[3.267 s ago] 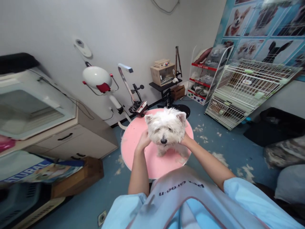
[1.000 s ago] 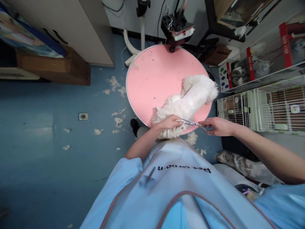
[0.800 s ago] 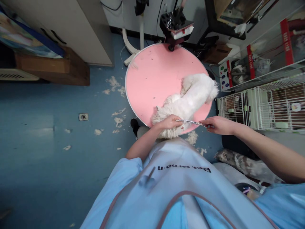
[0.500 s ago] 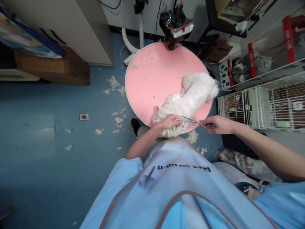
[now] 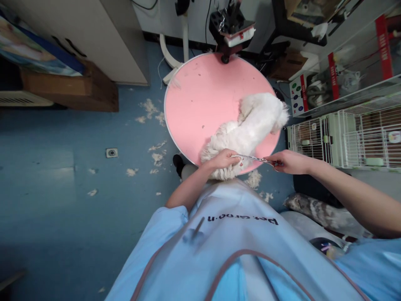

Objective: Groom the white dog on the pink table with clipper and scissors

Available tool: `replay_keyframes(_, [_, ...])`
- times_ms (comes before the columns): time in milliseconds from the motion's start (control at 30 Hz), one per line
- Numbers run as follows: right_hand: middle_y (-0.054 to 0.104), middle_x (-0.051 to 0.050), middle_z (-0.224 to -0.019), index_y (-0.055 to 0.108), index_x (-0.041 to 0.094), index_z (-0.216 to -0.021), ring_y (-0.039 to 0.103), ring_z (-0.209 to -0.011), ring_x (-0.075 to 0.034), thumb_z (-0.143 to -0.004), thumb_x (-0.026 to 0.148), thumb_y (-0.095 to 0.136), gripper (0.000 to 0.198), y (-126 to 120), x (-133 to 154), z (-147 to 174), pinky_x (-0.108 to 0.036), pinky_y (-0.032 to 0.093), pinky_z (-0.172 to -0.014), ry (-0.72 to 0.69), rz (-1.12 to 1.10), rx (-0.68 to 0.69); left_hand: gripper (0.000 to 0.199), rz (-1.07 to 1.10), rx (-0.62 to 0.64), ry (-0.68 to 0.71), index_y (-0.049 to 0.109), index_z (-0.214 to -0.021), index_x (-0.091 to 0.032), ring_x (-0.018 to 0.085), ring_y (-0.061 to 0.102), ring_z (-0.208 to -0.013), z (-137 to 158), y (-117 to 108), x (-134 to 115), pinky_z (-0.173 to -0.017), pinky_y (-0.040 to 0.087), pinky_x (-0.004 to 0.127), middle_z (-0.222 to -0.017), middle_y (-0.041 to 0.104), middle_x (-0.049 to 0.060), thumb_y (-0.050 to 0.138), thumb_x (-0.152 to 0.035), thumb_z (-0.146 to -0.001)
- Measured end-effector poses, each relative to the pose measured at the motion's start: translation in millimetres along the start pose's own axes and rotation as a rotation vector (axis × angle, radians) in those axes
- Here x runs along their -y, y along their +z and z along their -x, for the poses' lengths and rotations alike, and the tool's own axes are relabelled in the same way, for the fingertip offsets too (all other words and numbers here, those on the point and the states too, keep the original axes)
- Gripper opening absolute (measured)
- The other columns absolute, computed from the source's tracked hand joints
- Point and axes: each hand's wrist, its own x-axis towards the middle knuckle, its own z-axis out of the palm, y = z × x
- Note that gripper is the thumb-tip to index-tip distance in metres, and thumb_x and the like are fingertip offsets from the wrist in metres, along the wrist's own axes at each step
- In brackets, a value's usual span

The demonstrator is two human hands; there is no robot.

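Observation:
A white dog (image 5: 255, 123) with shaggy fur at its near end lies along the right side of a round pink table (image 5: 194, 113). My left hand (image 5: 226, 159) is closed on the fur at that near end, its fingers pinched together. In my right hand (image 5: 286, 162) is a pair of scissors (image 5: 255, 158), fingers wrapped about the handles. The blades point left, brought together, with their tips close to my left fingertips and the dog's fur. Exactly which part of the dog the left fingers pinch is hard to make out.
Clumps of cut fur (image 5: 157, 159) lie on the blue floor (image 5: 94, 217). A black tool holder (image 5: 232, 25) stands at the table's far edge. White wire cages (image 5: 344, 138) line the right side, and a cardboard box (image 5: 72, 90) sits by the left cabinet (image 5: 125, 46).
The scissor blades, slightly apart before, have come together. My right hand has moved a little to the right. The left hand stays nearly in place on the dog.

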Motion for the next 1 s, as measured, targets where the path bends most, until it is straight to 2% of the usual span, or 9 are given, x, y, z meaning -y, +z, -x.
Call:
replay_keyframes(167, [0.074, -0.006, -0.091, 0.069, 0.023, -0.120, 0.066, -0.073, -0.020, -0.075, 0.019, 0.058, 0.047, 0.4, -0.7, -1.7, -0.026, 0.042, -0.065, -0.012, 0.104, -0.061, 0.025, -0.005, 0.027, -0.029, 0.074, -0.080, -0.009, 0.006, 0.046, -0.051, -2.4, 0.3, 1.5, -0.049, 0.030, 0.018, -0.058, 0.058, -0.001, 0.061, -0.031, -0.081])
replay_keyframes(233, [0.075, -0.006, -0.092, 0.069, 0.023, -0.121, 0.067, -0.074, -0.021, -0.076, 0.018, 0.056, 0.047, 1.3, -2.3, -2.8, -0.027, 0.042, -0.065, -0.003, 0.154, -0.067, 0.024, -0.005, 0.030, -0.013, 0.073, -0.078, -0.010, 0.006, 0.044, -0.051, -2.5, 0.6, 1.7, -0.050, 0.030, 0.018, -0.057, 0.057, -0.001, 0.060, -0.030, -0.081])
replay_keyframes(533, [0.075, -0.003, -0.085, 0.071, 0.024, -0.112, 0.066, -0.069, -0.020, -0.076, 0.015, 0.054, 0.041, 5.0, -9.4, -4.2, -0.027, 0.040, -0.063, -0.004, 0.110, -0.072, 0.032, 0.004, 0.037, 0.028, 0.073, -0.080, -0.010, 0.007, 0.044, -0.050, -2.3, -0.1, 10.0, -0.049, 0.030, 0.019, -0.057, 0.056, -0.001, 0.059, -0.039, -0.084])
replay_keyframes(633, [0.074, -0.004, -0.084, 0.070, 0.023, -0.108, 0.065, -0.069, -0.020, -0.077, 0.016, 0.054, 0.036, 4.8, -8.0, -7.2, -0.027, 0.040, -0.064, 0.006, 0.060, -0.063, 0.028, 0.055, 0.015, 0.040, 0.073, -0.081, -0.010, 0.009, 0.053, -0.056, -4.4, 1.9, 13.8, -0.054, 0.038, 0.020, -0.065, 0.064, 0.002, 0.061, -0.036, -0.083])
replay_keyframes(700, [0.072, -0.004, -0.082, 0.068, 0.022, -0.102, 0.064, -0.069, -0.020, -0.077, 0.017, 0.053, 0.029, 10.3, -7.8, -10.8, -0.027, 0.040, -0.064, 0.058, 0.027, -0.070, 0.026, 0.098, -0.065, 0.051, 0.073, -0.081, -0.010, 0.011, 0.059, -0.065, -5.1, 3.4, 17.6, -0.062, 0.044, 0.021, -0.074, 0.069, 0.005, 0.061, -0.034, -0.083])
replay_keyframes(767, [0.070, -0.004, -0.079, 0.064, 0.020, -0.094, 0.063, -0.067, -0.019, -0.076, 0.017, 0.054, 0.022, 24.6, -8.7, -15.3, -0.027, 0.039, -0.063, 0.135, -0.037, -0.107, 0.025, 0.112, -0.217, 0.044, 0.071, -0.078, -0.011, 0.013, 0.061, -0.070, -4.2, 3.1, 22.5, -0.067, 0.047, 0.023, -0.077, 0.071, 0.005, 0.061, -0.034, -0.083])
replay_keyframes(867, [0.067, -0.003, -0.075, 0.058, 0.020, -0.087, 0.059, -0.065, -0.017, -0.073, 0.018, 0.055, 0.015, 63.3, -10.3, -24.6, -0.027, 0.039, -0.062, 0.203, -0.209, -0.174, 0.027, 0.077, -0.421, -0.007, 0.067, -0.068, -0.013, 0.014, 0.061, -0.068, 0.7, -2.0, 29.2, -0.065, 0.047, 0.024, -0.068, 0.068, 0.003, 0.063, -0.036, -0.082])
replay_keyframes(1000, [0.062, 0.000, -0.071, 0.051, 0.022, -0.078, 0.057, -0.066, -0.017, -0.068, 0.026, 0.060, 0.014, 121.9, -4.0, -47.3, -0.028, 0.043, -0.064, 0.193, -0.621, -0.339, 0.025, 0.113, -0.510, -0.072, 0.064, -0.069, -0.013, 0.014, 0.061, -0.065, 8.2, -9.9, 30.5, -0.061, 0.046, 0.024, -0.066, 0.066, 0.002, 0.067, -0.036, -0.076])
